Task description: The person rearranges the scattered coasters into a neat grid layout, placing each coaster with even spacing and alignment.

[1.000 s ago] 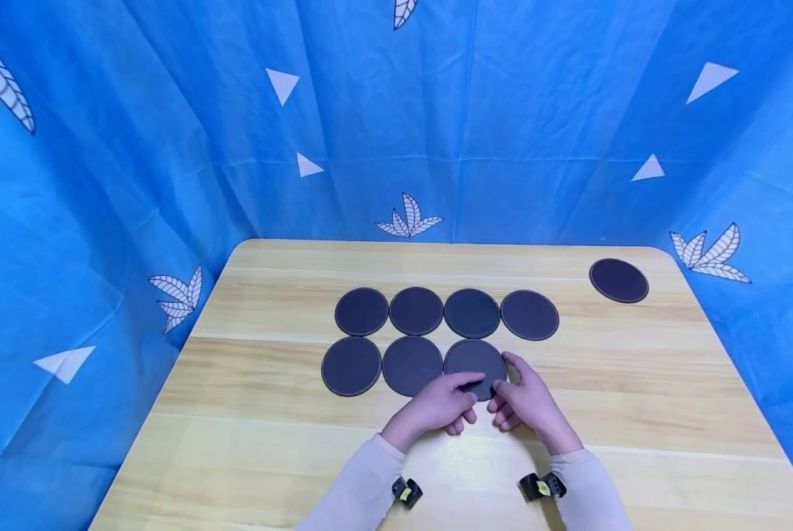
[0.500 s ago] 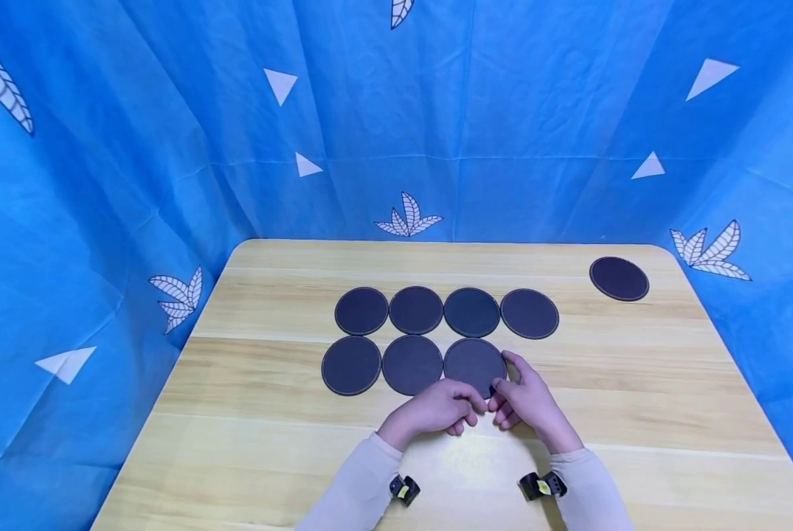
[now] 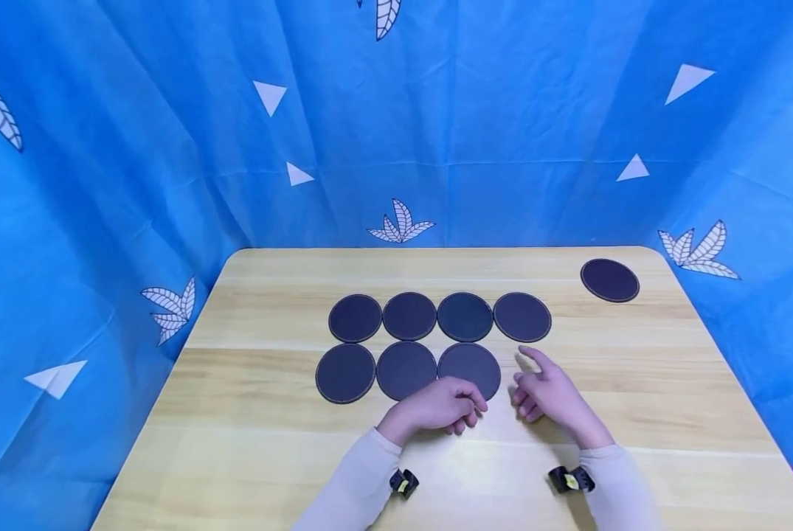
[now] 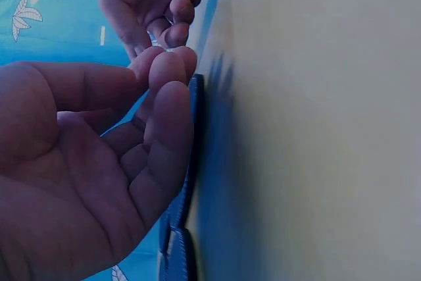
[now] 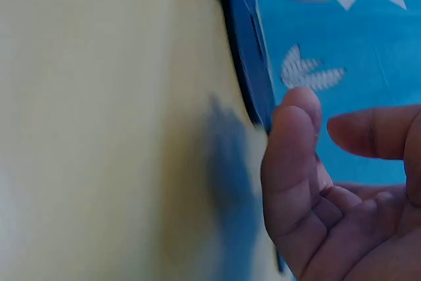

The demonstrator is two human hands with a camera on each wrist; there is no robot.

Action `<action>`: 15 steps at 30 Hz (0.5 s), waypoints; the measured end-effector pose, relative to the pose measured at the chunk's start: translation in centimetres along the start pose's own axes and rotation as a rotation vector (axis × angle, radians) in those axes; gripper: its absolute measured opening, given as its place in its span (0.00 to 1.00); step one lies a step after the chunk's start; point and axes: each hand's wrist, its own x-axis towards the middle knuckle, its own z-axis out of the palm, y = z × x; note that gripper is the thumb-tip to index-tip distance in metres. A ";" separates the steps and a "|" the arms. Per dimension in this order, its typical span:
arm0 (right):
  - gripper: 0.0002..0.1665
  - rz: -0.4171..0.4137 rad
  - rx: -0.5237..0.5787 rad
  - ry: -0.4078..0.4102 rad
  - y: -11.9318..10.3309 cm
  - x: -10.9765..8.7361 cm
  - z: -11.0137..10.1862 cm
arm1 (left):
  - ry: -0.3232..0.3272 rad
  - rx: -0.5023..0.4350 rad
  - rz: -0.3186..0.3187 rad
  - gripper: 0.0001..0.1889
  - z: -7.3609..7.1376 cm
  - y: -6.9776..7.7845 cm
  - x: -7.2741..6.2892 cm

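Dark round coasters with stitched rims lie flat on the table in two touching rows. The front row has three, and its rightmost coaster (image 3: 471, 365) is partly covered by my left hand (image 3: 434, 407). That hand hovers at the coaster's near edge, fingers loosely bent, with nothing in them. To the right of the same coaster, and apart from it, is my right hand (image 3: 555, 398), index finger extended toward the back row's right-end coaster (image 3: 522, 317). A gap shows between thumb and fingers of the right hand (image 5: 348, 208) in its wrist view, holding nothing.
One separate coaster (image 3: 610, 280) lies near the table's back right corner. The wooden table (image 3: 237, 442) has rounded back corners. A blue curtain (image 3: 502, 125) with white leaves and triangles hangs behind and along both sides.
My right hand has let go of the front-right coaster's edge and moved right. My left index finger has drawn back off that coaster's middle toward its near edge. The coasters keep their arrangement.
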 end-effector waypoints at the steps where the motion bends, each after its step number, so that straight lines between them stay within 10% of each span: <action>1: 0.41 -0.009 -0.027 0.007 -0.1 0.0 -0.8 | -0.002 0.005 0.020 0.10 -0.1 0.2 0.3; 15: 0.35 0.028 -0.303 0.148 -1.1 4.4 -12.9 | -0.008 0.101 0.168 0.12 -1.8 7.0 7.6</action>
